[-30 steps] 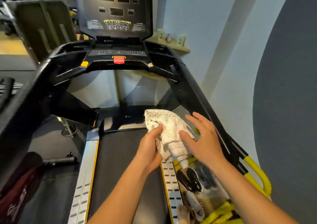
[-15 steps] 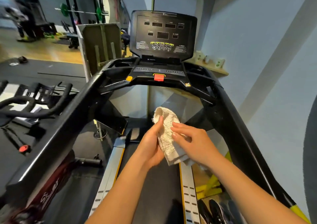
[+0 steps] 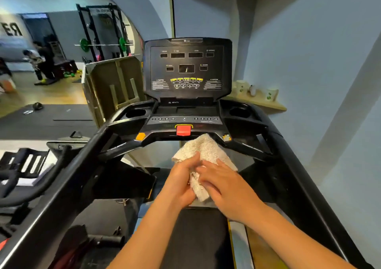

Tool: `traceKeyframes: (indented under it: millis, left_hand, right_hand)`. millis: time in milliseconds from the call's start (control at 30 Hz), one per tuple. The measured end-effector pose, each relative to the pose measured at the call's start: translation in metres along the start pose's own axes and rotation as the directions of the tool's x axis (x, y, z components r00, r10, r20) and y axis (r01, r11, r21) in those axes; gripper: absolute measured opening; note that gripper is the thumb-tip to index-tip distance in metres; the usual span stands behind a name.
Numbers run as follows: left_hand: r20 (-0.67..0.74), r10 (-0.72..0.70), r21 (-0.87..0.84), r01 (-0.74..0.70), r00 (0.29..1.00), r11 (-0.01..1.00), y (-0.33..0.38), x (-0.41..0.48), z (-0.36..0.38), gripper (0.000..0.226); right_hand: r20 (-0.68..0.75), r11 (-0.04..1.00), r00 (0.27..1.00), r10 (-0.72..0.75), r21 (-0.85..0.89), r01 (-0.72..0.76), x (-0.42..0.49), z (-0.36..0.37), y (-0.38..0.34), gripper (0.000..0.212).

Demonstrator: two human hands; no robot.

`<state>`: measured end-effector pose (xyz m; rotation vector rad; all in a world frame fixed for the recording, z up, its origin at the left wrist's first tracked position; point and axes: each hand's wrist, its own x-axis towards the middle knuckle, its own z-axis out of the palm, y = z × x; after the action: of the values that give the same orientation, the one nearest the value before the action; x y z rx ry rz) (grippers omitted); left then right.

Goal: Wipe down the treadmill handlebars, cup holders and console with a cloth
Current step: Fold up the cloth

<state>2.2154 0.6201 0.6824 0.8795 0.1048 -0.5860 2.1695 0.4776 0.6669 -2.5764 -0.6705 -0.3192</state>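
Just below the red stop button [image 3: 183, 130], the left hand [image 3: 181, 183] gripped the cloth [image 3: 204, 148] in curled fingers while the right hand [image 3: 225, 188] pressed nearly straight fingers against it.

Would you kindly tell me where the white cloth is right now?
In the head view the cloth sits centre frame, held between the left hand and right hand, just below the red button.
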Motion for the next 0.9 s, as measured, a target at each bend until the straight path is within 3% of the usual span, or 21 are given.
traceKeyframes:
  millis: [33,100,167,200,233,300,333,400,467,533,600,700,800,900]
  left_hand:
    - [-0.043,-0.005,0.042,0.007,0.999,0.999,0.008,0.016,0.006,0.031]
    - [-0.068,0.015,0.134,-0.006,0.998,0.991,0.027,0.045,0.017,0.034]
    - [0.002,0.032,0.233,-0.032,0.999,0.972,0.050,0.071,0.030,0.030]
    - [0.018,0.046,0.301,-0.050,0.999,0.952,0.063,0.083,0.036,0.024]
    - [0.003,0.066,0.366,-0.062,0.998,0.928,0.077,0.094,0.041,0.023]
    - [0.047,0.047,0.428,-0.062,0.998,0.902,0.100,0.115,0.058,0.030]
    - [0.056,0.045,0.473,-0.066,0.997,0.879,0.111,0.128,0.066,0.036]
    - [0.019,0.085,0.559,-0.081,0.996,0.825,0.130,0.150,0.076,0.031]
    - [0.004,0.093,0.582,-0.079,0.996,0.809,0.149,0.178,0.086,0.026]
    - [0.052,0.071,0.605,-0.088,0.996,0.791,0.169,0.208,0.097,0.031]
    - [0.076,0.142,0.634,-0.157,0.987,0.757,0.190,0.236,0.111,0.034]
    - [0.109,0.356,0.697,-0.327,0.928,0.638,0.224,0.276,0.138,0.050]
    - [0.241,0.473,0.733,-0.478,0.848,0.484,0.261,0.321,0.169,0.030]
    - [0.383,0.472,0.691,-0.585,0.794,0.424,0.301,0.364,0.198,0.019]
  right_hand:
    - [-0.003,1.000,1.000,-0.029,0.000,0.029,0.011,-0.006,0.015,0.025]
    - [-0.162,0.992,0.987,0.004,0.124,0.016,0.033,-0.030,0.045,0.031]
    - [-0.362,0.927,0.901,0.240,0.362,-0.102,0.064,-0.060,0.089,0.029]
    - [-0.323,0.833,0.856,0.403,0.518,-0.196,0.082,-0.078,0.110,0.032]
    - [-0.152,0.670,0.835,0.529,0.679,-0.300,0.099,-0.094,0.129,0.038]
    - [0.222,0.331,0.820,0.528,0.835,-0.440,0.125,-0.112,0.160,0.039]
    - [0.285,0.285,0.825,0.488,0.841,-0.460,0.136,-0.121,0.169,0.035]
    - [0.255,0.314,0.839,0.482,0.843,-0.436,0.153,-0.138,0.179,0.025]
    - [0.131,0.378,0.827,0.546,0.843,-0.383,0.175,-0.158,0.193,0.018]
    - [0.003,0.443,0.800,0.600,0.831,-0.336,0.196,-0.176,0.210,0.015]
    - [-0.092,0.508,0.752,0.653,0.790,-0.345,0.215,-0.189,0.227,0.019]
    - [-0.221,0.600,0.692,0.687,0.711,-0.368,0.244,-0.208,0.252,0.028]
    - [-0.333,0.696,0.698,0.634,0.640,-0.326,0.279,-0.242,0.271,0.022]
    - [-0.409,0.756,0.714,0.568,0.602,-0.258,0.318,-0.282,0.286,0.019]
